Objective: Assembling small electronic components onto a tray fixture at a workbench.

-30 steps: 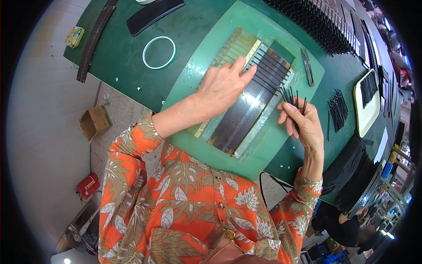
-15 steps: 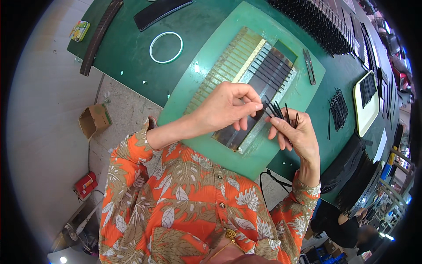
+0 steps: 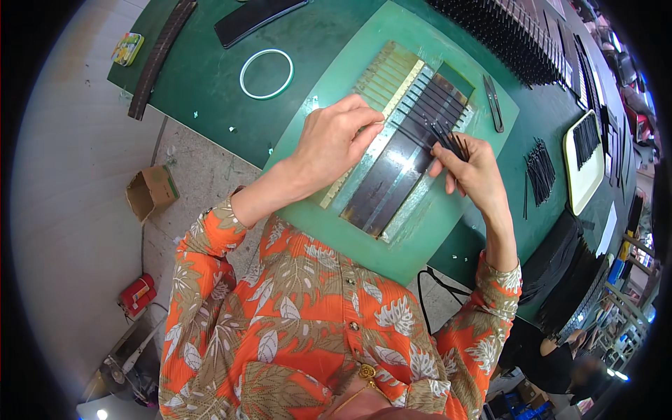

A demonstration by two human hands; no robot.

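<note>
My right hand [image 3: 470, 166] is closed around a small bunch of thin black strips [image 3: 456, 144], over the right side of a slotted jig plate [image 3: 385, 185]. Several similar black strips [image 3: 437, 105] lie in parallel across the upper part of the plate. My left hand [image 3: 339, 136] is pinched at the pale notched bar [image 3: 402, 91] along the plate's left side, close to the left end of the lowest strip. Whatever its fingertips hold is too small to make out. Beneath the plate is a green translucent board [image 3: 413, 259].
Thread snips [image 3: 494, 103] lie on the board's right edge. To the right are a pile of black strips [image 3: 539, 171] and a cream tray [image 3: 586, 189] with more. A white ring [image 3: 266, 74] and a black case [image 3: 255, 19] sit far left. Black rows [image 3: 500, 35] stand at the back.
My left hand has moved up and left, from the plate's middle to the notched bar. My right hand has moved up with its bunch. Another strip now lies across the plate.
</note>
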